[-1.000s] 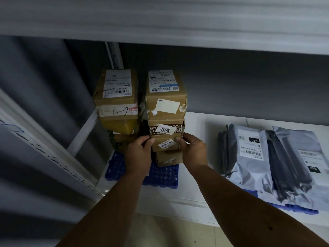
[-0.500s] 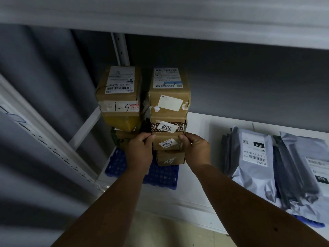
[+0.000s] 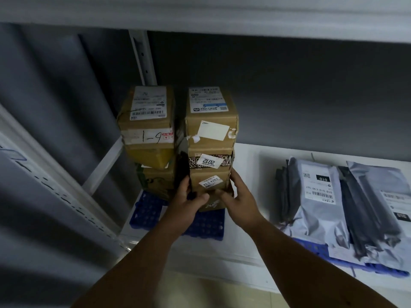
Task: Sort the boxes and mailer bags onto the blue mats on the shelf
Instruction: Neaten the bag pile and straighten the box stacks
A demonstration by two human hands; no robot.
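Note:
Two stacks of brown cardboard boxes stand on a blue mat (image 3: 206, 225) at the shelf's left end. The right stack has a large top box (image 3: 211, 121), a box labelled 2012 (image 3: 210, 161), a small box labelled 43-2-4202 (image 3: 210, 181) and a bottom box (image 3: 211, 204). My left hand (image 3: 186, 203) and my right hand (image 3: 239, 198) grip the small labelled box from either side, thumbs across its lower front. The left stack's top box (image 3: 148, 121) reads 1-6. Grey mailer bags (image 3: 320, 196) lie on a second blue mat (image 3: 378, 266) to the right.
A white upright post (image 3: 143, 56) rises behind the boxes, and a slanted white brace (image 3: 104, 163) runs at the left. The upper shelf board (image 3: 200, 16) hangs low overhead. Bare white shelf (image 3: 251, 207) lies between the two mats.
The view has shifted slightly. Both hands have slid a little lower on the right stack, with thumbs now meeting under the small labelled box.

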